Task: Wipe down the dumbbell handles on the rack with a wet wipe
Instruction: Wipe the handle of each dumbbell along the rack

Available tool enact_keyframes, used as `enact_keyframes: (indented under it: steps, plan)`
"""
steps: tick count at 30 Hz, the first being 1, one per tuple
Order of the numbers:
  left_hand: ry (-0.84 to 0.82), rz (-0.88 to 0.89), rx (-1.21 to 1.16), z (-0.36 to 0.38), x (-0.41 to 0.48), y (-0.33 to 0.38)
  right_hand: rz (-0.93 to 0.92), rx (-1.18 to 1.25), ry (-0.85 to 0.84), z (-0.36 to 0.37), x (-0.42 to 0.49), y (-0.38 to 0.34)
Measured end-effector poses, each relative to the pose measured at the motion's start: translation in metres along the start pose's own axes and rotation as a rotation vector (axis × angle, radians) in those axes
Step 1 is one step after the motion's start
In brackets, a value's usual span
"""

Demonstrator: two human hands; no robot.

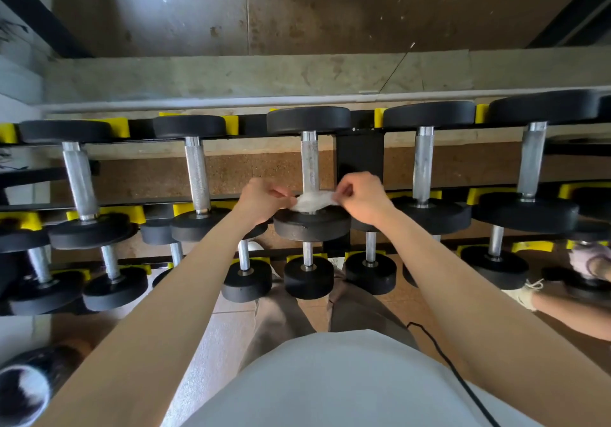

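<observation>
So, looking straight down at the top row of the rack (360, 155) -- both arms are stretched out to the middle dumbbell (312, 226). The wet wipe (312, 202) is pulled across the near end of its handle (309, 162), right where the knurled metal bar meets the near black weight, and it's touching the bar. On one side the left hand (264, 200) has its grip pinching the left end of the wipe between thumb and fingertips, and the right hand (363, 200) is pinching the right end the same way, fingers curled in. The wipe is white, crumpled and kinda see-through. The rest of that handle, up toward the far weight, is bare. The neighbour dumbbells (197, 175) sit on either side in yellow cradles (231, 124), and there's a lower row of smaller dumbbells (309, 276) just below, near the person's legs. A black cable (443, 360) runs down over the light shirt. At the right edge someone else's hand (585, 259) is at the lower row -- can't tell what it's holding.
</observation>
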State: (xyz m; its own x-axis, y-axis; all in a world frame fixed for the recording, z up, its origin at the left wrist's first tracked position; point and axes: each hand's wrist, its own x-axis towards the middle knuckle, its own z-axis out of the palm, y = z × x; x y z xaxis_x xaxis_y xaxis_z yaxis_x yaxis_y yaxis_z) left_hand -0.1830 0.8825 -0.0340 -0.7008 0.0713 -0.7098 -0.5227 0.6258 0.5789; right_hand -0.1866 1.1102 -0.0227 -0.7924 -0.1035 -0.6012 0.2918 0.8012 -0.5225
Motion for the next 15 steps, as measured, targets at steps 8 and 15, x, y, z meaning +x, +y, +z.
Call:
enact_keyframes:
  steps: [8,15]
  plan:
    - [0.158,-0.162,-0.416,-0.006,0.016,0.02,0.158,0.716,0.316,-0.042,0.008,0.004]
    - [0.064,-0.225,-0.786,-0.002,0.038,0.048,0.245,1.342,0.114,-0.017,0.032,-0.05]
